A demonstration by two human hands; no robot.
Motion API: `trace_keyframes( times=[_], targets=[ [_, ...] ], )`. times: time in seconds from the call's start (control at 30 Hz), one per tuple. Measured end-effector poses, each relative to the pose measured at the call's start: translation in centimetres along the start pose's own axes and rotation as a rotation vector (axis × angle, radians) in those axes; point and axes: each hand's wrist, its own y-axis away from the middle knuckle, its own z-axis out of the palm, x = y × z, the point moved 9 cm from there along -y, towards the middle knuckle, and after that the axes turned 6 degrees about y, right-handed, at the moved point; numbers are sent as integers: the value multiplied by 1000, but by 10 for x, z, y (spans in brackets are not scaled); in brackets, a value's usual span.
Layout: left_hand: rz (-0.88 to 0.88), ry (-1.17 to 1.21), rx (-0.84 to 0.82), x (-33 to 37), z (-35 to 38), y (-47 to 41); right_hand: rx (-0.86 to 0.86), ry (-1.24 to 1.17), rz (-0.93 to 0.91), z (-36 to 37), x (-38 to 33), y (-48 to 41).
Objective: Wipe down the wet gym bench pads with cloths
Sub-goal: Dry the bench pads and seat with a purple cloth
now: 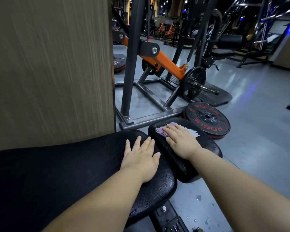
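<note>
While palm-pressed, cloth crosswise (on pad)

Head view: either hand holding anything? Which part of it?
Nothing gripped. Right hand presses flat on the middle of the purple cloth, on the small pad; left hand rests flat on the long pad.

Single head-worn, wide-angle view. It looks forward and down along both forearms, close above the left hand and right hand on the pads. Straight lines bow at the frame edges. A wall panel fills the upper left; the floor recedes upper right.
</note>
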Motion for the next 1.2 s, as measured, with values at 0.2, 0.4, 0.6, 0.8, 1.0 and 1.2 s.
trace_keyframes(
  times=[0.2, 0.4, 0.6, 0.8, 1.0, 1.2],
  targets=[
    [15, -4, 4, 1, -1, -6, -17, -15, -8, 1, -16, -33],
    [14, 0, 3, 1, -2, -7, -15, -29, -5, -1, -12, -8],
    [21, 22, 7, 0, -3, -5, 2, 5, -101, 2, 20, 67],
    [18, 14, -4, 1, -3, -4, -15, 0, 142, 5, 74, 32],
    [11, 18, 1, 2, -4, -4, 71, -44, 95, -4, 59, 46],
    [8, 23, 11, 1, -4, -5, 94, -132, 53, -11, 48, 84]
  ],
)
